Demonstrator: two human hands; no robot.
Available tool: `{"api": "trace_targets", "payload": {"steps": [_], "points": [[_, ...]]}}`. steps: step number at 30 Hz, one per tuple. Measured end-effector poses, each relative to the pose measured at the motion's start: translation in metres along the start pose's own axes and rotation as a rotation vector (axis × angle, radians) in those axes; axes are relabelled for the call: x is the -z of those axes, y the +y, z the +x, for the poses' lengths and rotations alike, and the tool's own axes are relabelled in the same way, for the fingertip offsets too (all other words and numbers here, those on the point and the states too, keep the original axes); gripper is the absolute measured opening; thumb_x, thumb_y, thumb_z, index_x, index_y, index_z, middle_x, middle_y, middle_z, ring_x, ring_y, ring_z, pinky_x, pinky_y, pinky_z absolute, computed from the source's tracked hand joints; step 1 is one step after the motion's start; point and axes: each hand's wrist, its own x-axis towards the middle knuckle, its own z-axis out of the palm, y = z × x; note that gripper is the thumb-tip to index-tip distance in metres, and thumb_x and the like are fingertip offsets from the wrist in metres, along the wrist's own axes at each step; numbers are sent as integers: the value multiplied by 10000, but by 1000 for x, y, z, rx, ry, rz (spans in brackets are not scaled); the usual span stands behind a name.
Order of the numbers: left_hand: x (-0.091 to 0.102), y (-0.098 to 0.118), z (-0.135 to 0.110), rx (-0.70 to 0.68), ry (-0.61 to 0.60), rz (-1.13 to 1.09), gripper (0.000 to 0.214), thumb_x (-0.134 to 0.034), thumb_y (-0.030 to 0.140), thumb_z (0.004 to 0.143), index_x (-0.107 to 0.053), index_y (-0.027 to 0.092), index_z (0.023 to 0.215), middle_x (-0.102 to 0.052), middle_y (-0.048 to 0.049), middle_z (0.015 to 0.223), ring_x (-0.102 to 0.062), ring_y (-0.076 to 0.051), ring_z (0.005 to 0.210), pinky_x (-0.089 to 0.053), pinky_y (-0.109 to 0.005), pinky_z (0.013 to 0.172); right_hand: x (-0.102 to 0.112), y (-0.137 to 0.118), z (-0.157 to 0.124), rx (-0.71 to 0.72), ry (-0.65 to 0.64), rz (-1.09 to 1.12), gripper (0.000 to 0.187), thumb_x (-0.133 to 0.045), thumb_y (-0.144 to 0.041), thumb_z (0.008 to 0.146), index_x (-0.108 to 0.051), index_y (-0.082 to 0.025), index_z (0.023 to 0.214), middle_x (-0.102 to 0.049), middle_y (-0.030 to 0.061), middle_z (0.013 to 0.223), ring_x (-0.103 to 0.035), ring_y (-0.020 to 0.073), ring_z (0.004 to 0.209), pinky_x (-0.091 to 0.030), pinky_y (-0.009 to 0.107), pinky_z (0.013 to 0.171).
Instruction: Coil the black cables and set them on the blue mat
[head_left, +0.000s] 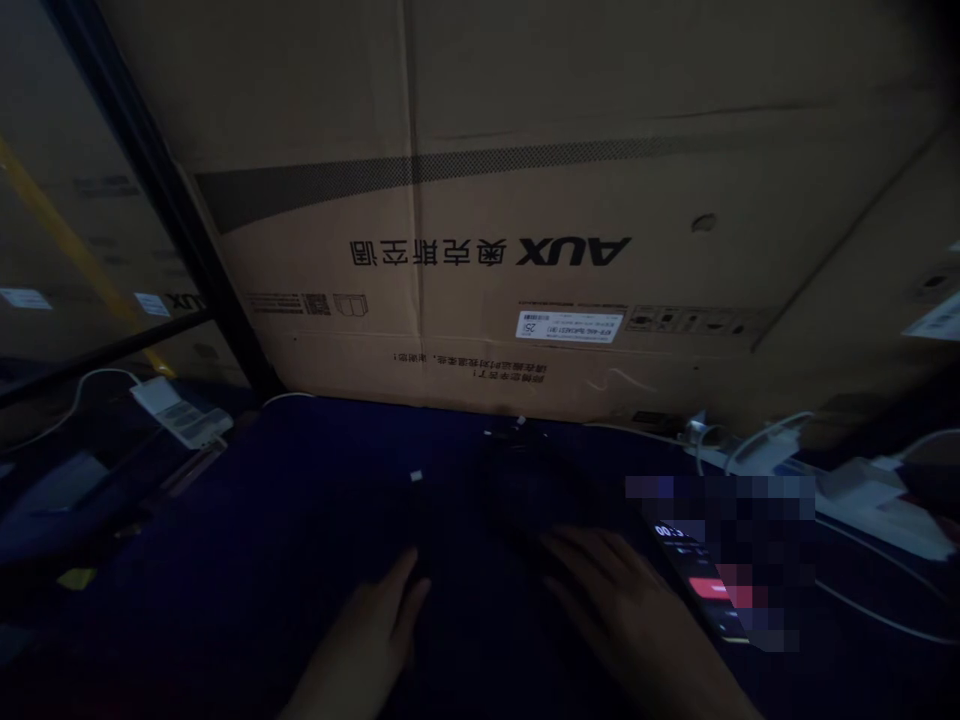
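Observation:
The scene is very dim. My left hand (367, 630) is low over a dark blue surface (300, 480), its forefinger and thumb stretched out and slightly apart; no held thing shows between them. To the right, my right hand (626, 605) reaches forward with its fingers extended and spread a little. Beyond its fingertips lies a black object (517, 465) whose shape is lost in the dark. Whether the fingers touch it, I cannot tell. A small white piece (416, 476) lies ahead of my left hand. Beside my right hand is a lit phone (705, 580), partly pixelated.
An upside-down printed cardboard panel (480, 200) stands as a wall behind the surface. A white power strip (885, 510) with plugged chargers and cables lies at the right. Another white adapter block (180, 412) with a cable sits at the left by a dark post (172, 190).

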Motion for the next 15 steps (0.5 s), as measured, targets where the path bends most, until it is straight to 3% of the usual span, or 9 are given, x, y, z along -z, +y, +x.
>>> {"api": "trace_targets", "payload": {"steps": [3,7,11,15], "points": [[4,5,16,-85,47,177,479,-473,499,1005,-787,232,1251,-838,-97,931,-797,-303,911,-595,-374,819,-13,13,7,-16,-92,-17,320,-541,-300,1056,-731,-141,1258,-783,162,1190,-756,377,1076,-668,586,823],[2,6,29,-155,115,294,512,-403,441,1016,-823,182,1154,-807,-173,1057,-774,-358,928,-592,-482,836,-20,11,20,-4,-140,5,183,-680,-188,942,-778,-176,1096,-795,114,1021,-779,337,895,-657,523,745],[-2,-3,30,-190,266,354,556,-401,432,998,-776,129,1275,-741,-223,1183,-704,-412,1092,-540,-604,966,-20,9,29,1,-125,42,156,-649,-136,925,-777,-226,930,-768,46,875,-765,262,745,-609,407,662],[-5,-9,20,-238,358,285,528,-378,468,1015,-781,245,1274,-709,-148,1289,-670,-352,1206,-550,-549,1030,-15,21,40,-15,-6,72,248,-529,-186,1022,-761,-212,940,-754,54,857,-751,230,706,-581,358,624]]}}
